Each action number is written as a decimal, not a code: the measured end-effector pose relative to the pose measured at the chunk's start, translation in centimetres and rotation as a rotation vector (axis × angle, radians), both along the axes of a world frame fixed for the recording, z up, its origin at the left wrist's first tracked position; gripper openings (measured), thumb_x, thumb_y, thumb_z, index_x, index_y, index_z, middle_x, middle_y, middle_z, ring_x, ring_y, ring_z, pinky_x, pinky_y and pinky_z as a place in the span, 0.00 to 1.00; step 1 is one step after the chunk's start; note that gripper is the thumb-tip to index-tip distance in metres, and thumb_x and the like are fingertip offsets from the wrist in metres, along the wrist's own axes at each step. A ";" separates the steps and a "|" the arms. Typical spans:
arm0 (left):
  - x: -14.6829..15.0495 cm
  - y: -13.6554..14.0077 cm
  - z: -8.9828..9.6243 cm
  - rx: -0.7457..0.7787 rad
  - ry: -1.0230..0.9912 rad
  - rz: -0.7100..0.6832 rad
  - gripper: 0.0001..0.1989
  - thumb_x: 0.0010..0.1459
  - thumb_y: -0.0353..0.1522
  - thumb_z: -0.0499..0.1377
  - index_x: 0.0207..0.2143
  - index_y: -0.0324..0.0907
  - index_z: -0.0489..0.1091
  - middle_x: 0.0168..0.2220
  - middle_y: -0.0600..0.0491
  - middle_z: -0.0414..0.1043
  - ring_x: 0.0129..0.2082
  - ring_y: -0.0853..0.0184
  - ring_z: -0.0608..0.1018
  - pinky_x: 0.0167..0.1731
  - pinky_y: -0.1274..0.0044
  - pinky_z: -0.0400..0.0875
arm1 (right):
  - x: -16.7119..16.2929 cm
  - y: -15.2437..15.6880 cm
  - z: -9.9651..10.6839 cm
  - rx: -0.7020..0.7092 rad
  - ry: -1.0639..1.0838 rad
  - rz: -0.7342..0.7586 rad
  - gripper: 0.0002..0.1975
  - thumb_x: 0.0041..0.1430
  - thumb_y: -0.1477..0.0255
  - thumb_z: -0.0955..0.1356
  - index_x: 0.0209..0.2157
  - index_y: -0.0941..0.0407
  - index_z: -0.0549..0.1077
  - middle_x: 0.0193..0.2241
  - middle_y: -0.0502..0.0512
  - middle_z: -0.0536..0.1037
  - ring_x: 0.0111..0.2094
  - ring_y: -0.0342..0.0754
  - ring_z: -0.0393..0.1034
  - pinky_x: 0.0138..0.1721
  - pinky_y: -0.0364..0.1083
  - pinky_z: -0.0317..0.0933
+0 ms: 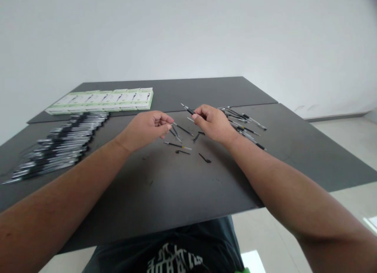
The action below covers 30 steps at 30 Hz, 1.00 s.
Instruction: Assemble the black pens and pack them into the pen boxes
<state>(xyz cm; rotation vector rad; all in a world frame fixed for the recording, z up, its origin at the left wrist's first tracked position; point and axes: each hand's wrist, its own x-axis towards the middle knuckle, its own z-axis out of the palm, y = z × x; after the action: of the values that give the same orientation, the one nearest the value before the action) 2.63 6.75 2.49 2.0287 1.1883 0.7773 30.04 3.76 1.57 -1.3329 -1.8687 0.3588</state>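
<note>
My right hand (214, 123) is closed around a pen (187, 109), whose silvery pointed end sticks out up and to the left. Across from it, my left hand (147, 128) has thumb and fingertips pinched together just over the table. What lies in that pinch is too small to make out. Between and below the hands are loose pen parts: a thin dark refill (183, 129), another refill with a yellowish section (177, 146), and small black clips such as this clip (205, 158) and a second clip (182, 151).
Several pens and pen parts (247, 128) lie scattered right of my right hand. At the left, a long row of black and silver pens (63, 141) lies side by side. Behind it are white and green boxes (103, 100) on the grey table (165, 194). A wall stands behind.
</note>
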 end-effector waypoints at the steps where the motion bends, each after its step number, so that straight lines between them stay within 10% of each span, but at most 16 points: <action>1: -0.6 -0.7 -0.2 -0.065 -0.084 0.009 0.20 0.57 0.43 0.71 0.47 0.42 0.84 0.32 0.52 0.84 0.27 0.65 0.82 0.31 0.73 0.80 | -0.4 -0.3 -0.1 -0.005 -0.010 0.032 0.11 0.70 0.60 0.69 0.37 0.52 0.76 0.32 0.53 0.81 0.35 0.51 0.71 0.40 0.49 0.60; 9: -2.1 -3.6 -2.4 -0.266 -0.549 0.097 0.22 0.51 0.45 0.79 0.40 0.41 0.81 0.35 0.50 0.83 0.33 0.64 0.84 0.36 0.70 0.86 | -2.2 -2.6 -0.5 -0.083 -0.116 0.214 0.08 0.71 0.64 0.70 0.38 0.52 0.78 0.31 0.50 0.81 0.32 0.49 0.70 0.37 0.47 0.60; 30: -0.8 -4.6 -3.9 -0.249 -0.626 0.104 0.16 0.54 0.42 0.76 0.39 0.43 0.81 0.36 0.52 0.80 0.34 0.66 0.81 0.33 0.74 0.81 | -2.2 -2.9 -0.7 -0.127 -0.281 0.302 0.05 0.70 0.66 0.71 0.40 0.51 0.79 0.33 0.52 0.83 0.34 0.51 0.75 0.38 0.48 0.61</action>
<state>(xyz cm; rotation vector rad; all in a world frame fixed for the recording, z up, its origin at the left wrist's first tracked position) 1.82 2.10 -1.38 1.3761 0.9639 1.1443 27.82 0.84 0.89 -1.2328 -2.3264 0.4706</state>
